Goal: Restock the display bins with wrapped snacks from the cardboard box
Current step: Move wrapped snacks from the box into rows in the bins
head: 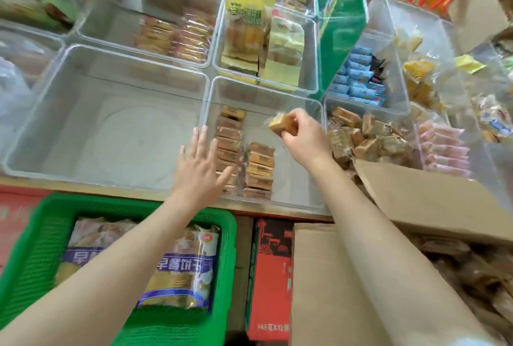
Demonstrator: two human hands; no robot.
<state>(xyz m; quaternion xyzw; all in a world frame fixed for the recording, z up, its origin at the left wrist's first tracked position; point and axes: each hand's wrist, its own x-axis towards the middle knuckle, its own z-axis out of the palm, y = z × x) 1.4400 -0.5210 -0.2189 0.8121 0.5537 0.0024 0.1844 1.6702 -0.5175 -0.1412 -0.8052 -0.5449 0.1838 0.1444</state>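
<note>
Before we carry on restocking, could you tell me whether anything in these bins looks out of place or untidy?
Mostly tidy. The bin right of the one being filled holds brown wrapped snacks in a loose jumble, unlike the neat rows beside it. The right hand holds one snack; the left hand is open.

open floor in clear bin (311, 201) right of two snack rows (244, 162), cardboard box flap (433, 196) crowding its right rim

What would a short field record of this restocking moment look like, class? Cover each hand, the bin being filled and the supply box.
right hand: holds a wrapped snack above the bin
left hand: fingers straight, holding nothing, over the bin's left edge
clear bin: two rows of wrapped snacks at left, right side bare
cardboard box: open, lower right
green basket: biscuit packs inside
</note>
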